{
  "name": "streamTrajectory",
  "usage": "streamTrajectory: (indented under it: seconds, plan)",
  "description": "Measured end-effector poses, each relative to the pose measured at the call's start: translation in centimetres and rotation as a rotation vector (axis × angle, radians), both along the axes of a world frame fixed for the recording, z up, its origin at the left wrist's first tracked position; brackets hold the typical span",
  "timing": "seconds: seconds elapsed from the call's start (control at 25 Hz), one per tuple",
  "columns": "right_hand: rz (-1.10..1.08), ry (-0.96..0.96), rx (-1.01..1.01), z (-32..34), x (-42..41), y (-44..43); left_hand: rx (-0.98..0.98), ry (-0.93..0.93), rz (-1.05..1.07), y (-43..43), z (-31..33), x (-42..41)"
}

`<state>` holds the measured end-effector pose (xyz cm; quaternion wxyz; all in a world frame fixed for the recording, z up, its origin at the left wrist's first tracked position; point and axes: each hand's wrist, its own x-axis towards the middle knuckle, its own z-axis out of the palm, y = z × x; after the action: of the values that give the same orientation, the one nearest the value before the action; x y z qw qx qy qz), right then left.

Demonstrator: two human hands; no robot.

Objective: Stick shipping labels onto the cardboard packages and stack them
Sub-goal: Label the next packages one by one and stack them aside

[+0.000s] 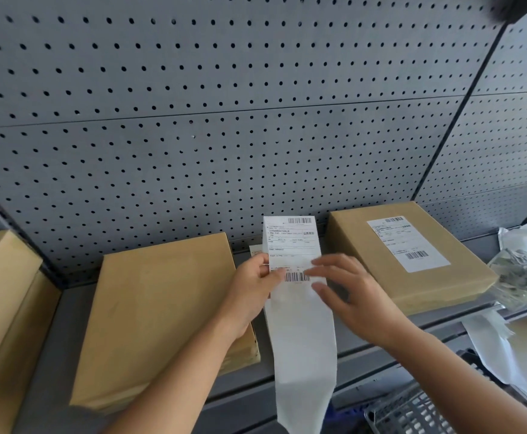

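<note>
left hand (252, 289): centre frame, thumb and fingers pinch label strip (301, 333) | right hand (353, 297): just right, fingers straight, tips on strip | forearms: bare, from bottom edge

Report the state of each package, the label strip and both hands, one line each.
label strip: held upright, backing hanging down.
left hand: pinches the strip's left edge.
right hand: fingers straight, at the strip's right edge.
middle package: flat, no label on top.
right package: flat, labelled on top.
left package: partly out of frame, no label visible.

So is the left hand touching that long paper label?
Touching. The head view shows the left hand pinching the label strip at its left edge, with the thumb lying over the printed side.
</note>
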<state>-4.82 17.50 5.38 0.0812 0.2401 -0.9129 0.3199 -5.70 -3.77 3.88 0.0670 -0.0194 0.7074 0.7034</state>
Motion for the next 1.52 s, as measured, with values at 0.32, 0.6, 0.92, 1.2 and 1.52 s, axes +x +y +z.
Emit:
streamTrajectory:
  seconds: [0.32,0.6,0.92,1.2,1.52]
  plan:
    - [-0.302,-0.258,-0.433,2.5,-4.9,-3.3,0.011,0.063,-0.113,-0.3,0.1,0.4]
    - [-0.294,-0.35,-0.583,2.2,-5.1,-3.2,0.076,0.047,-0.166,-0.5,0.2,0.5]
    - [-0.163,-0.296,-0.414,1.8,-3.1,-2.4,0.394,-0.06,-0.016,-1.5,0.6,-0.3]
    - [-0.191,0.334,0.17,1.3,-2.6,-3.6,0.406,-0.08,0.025,-1.4,0.5,-0.4]
    - [-0.075,0.272,0.086,0.9,-2.9,-5.8,0.421,-0.074,0.054,-1.6,0.4,-0.4]
